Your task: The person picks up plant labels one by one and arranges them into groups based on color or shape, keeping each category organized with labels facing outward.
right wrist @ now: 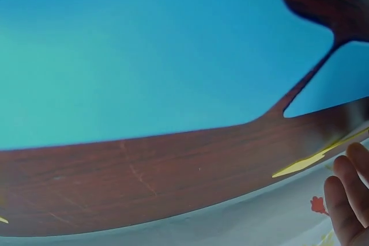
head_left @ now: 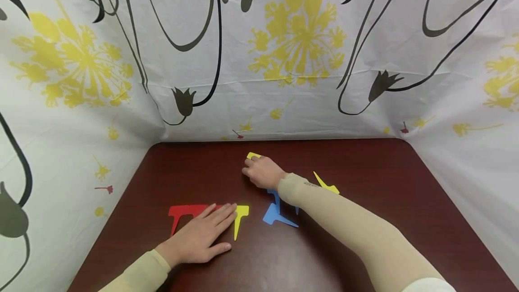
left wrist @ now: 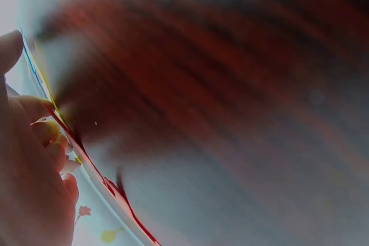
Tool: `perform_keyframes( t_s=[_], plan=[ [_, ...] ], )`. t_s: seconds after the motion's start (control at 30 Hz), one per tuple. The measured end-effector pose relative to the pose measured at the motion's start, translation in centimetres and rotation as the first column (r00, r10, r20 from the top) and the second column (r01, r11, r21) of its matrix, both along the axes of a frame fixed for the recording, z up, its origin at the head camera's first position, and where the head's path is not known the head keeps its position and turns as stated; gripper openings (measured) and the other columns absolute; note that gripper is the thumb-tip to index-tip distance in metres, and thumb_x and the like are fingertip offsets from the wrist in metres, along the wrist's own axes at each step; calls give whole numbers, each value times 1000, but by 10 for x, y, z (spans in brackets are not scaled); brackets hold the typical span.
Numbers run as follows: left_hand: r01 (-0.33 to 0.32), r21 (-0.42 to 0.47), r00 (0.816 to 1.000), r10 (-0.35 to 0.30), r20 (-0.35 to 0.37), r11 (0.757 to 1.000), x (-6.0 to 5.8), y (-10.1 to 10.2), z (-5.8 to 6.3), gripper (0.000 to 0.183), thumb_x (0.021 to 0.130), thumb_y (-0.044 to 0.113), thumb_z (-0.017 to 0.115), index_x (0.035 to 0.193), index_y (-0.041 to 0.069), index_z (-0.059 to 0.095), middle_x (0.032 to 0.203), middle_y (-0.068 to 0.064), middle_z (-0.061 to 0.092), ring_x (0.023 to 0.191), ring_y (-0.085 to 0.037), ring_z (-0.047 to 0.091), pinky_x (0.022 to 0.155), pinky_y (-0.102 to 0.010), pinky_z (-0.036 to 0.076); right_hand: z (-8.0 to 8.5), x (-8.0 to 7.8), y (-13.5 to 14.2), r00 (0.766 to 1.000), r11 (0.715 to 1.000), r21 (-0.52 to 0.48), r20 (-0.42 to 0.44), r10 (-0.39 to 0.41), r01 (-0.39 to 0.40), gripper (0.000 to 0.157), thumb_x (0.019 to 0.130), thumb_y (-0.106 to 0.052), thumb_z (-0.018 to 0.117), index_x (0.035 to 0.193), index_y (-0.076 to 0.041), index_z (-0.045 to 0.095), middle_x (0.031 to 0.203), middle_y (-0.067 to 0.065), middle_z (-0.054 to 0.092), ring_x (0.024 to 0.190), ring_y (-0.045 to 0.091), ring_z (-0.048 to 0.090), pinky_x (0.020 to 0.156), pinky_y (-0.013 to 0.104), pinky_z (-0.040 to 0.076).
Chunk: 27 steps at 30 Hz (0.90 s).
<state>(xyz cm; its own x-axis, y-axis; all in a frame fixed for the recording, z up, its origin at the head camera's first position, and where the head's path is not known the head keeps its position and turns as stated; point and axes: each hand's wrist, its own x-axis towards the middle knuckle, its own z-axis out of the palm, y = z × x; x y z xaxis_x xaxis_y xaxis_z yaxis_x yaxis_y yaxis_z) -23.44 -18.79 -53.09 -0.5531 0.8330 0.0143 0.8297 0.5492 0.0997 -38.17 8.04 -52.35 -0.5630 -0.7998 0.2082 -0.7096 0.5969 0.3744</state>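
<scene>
My left hand (head_left: pixel 202 235) lies with its fingers extended over a row of red T-shaped plant labels (head_left: pixel 188 210), partly covering them. Its fingertips meet a yellow T-shaped plant label (head_left: pixel 242 211) at the right end of the row. Farther back, my right hand (head_left: pixel 264 172) reaches across, its fingers bent at another yellow plant label (head_left: pixel 253 155); I cannot tell whether they pinch it. Below the right wrist are several blue plant labels (head_left: pixel 274 214), partly hidden by the forearm. In the right wrist view, a blue label (right wrist: pixel 144 61) looms large and the right fingers (right wrist: pixel 345 200) show near yellow.
One more yellow plant label (head_left: pixel 327 185) lies behind the right forearm. The dark red-brown table (head_left: pixel 194 170) has rounded far corners. A white cloth (head_left: pixel 227 71) with yellow flowers and dark stems hangs around its back and sides.
</scene>
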Motion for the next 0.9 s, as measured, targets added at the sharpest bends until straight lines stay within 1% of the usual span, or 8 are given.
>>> perform_keyframes(
  t_s=[0.17, 0.37, 0.67, 0.8, 0.9],
  plan=[
    [0, -27, 1000, 0, 14, 1000, -1, 0, 1, 75, 103, 60, 38, 161, 14, 27, 166, -3, 22, 152, -19, 20, 120, -53, 18, -2, 0, -1, 1000, 1000, 19, -10, 2, -2, 15, 97, -17, 67, 109, -20, 77, 105, 1, 68, 90, 18, 65, 71, 31, 59],
    [2, -54, 999, 0, 46, 999, -4, 0, 5, 75, 103, 61, 38, 160, 14, 28, 166, -3, 23, 151, -19, 21, 121, -53, 15, -1, 0, -2, 999, 998, 65, -31, 28, -26, 18, 97, -10, 68, 109, -20, 77, 102, 0, 68, 91, 18, 65, 69, 31, 58],
    [10, -79, 999, -7, 38, 997, -6, 1, 4, 76, 102, 61, 37, 161, 14, 27, 166, -3, 22, 152, -19, 19, 122, -51, 14, 0, -3, 0, 987, 982, 156, -109, 121, -103, 14, 92, -10, 75, 102, -20, 78, 98, -1, 70, 90, 17, 64, 73, 30, 58],
    [10, -81, 999, -7, 46, 997, -6, 1, 4, 76, 102, 61, 38, 161, 14, 27, 166, -3, 21, 152, -18, 19, 122, -51, 15, 1, -4, 2, 979, 976, 166, -119, 164, -143, 14, 93, -12, 74, 104, -19, 77, 100, 0, 70, 90, 18, 65, 75, 32, 58],
    [13, -80, 999, -10, 48, 997, -5, 1, 5, 76, 102, 61, 38, 160, 13, 28, 166, -4, 22, 152, -19, 19, 121, -51, 15, 1, -5, 3, 973, 974, 146, -129, 194, -175, 12, 94, -12, 72, 104, -18, 76, 100, 1, 70, 88, 18, 65, 73, 32, 58]
  ],
)
